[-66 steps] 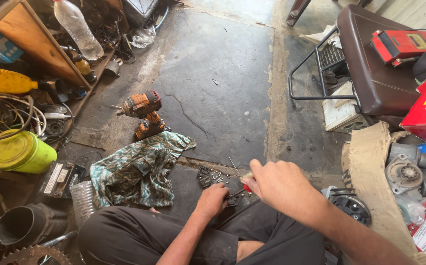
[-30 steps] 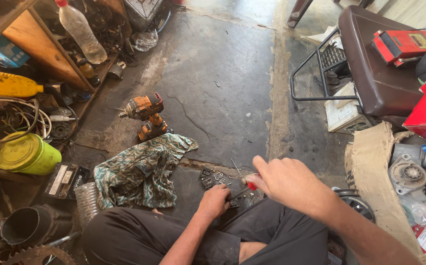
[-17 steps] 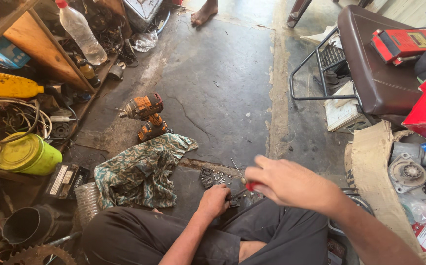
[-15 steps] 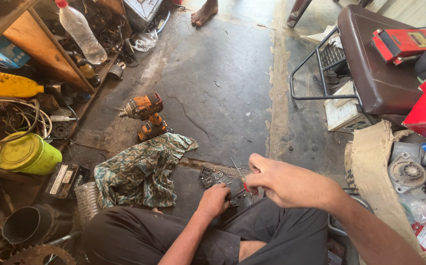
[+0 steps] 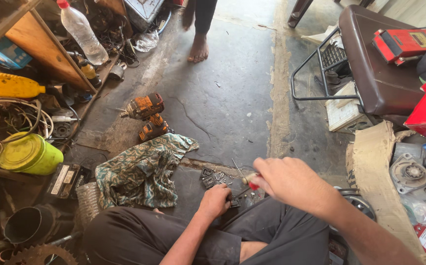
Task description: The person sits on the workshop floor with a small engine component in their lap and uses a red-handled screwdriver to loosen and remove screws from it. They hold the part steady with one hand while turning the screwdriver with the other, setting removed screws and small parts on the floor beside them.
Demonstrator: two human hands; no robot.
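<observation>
Steadying a small dark metal part (image 5: 232, 200) on the floor between the knees, the left hand (image 5: 215, 200) grips it while the right hand (image 5: 286, 180) clasps a red-handled screwdriver (image 5: 250, 183), apparently mid-fastening; tip alignment seems needed next.

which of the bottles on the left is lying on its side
The yellow bottle on the shelf lies flat, its neck pointing right. The clear plastic bottle with the red cap leans against the shelf, cap end up; the small dark bottle stands.

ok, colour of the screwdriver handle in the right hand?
Red, peeking out of the right hand on the screwdriver; head view.
</observation>
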